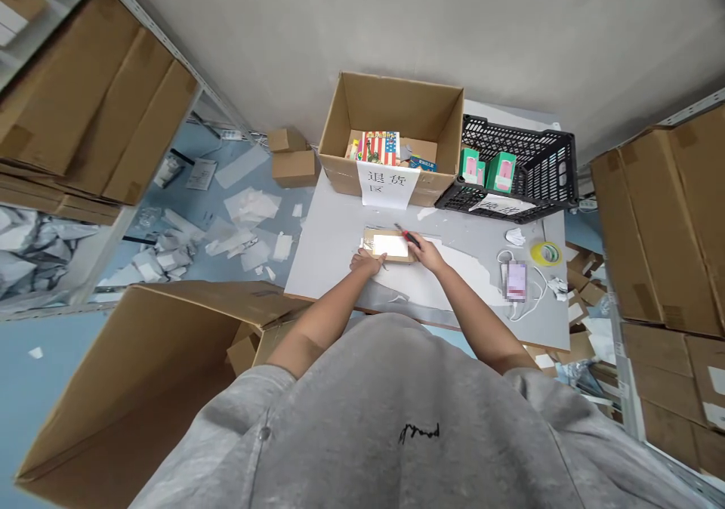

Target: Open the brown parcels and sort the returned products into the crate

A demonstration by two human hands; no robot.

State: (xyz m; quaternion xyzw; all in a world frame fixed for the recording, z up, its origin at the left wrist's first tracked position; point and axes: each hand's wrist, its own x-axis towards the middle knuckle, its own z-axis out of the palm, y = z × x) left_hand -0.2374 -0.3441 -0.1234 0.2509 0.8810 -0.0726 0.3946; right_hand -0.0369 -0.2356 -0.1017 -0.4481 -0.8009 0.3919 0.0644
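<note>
A small cardboard box [370,237] with a white label [392,247] on top lies flat on the table in front of me. My left hand [368,262] grips its left front corner, the thumb at the label's lower edge. In my right hand [426,254] is a red and black utility knife [408,235], fingers closed around the handle. The tip points up and left, over the box's far right edge. Whether the blade touches the box, I cannot tell.
Behind stand an open carton [340,180] holding books and a black plastic crate [547,184] with green boxes. To the right lie a tape roll [545,253], a phone [515,281] and a white cable. A large open carton [141,373] sits at lower left; paper scraps litter the floor.
</note>
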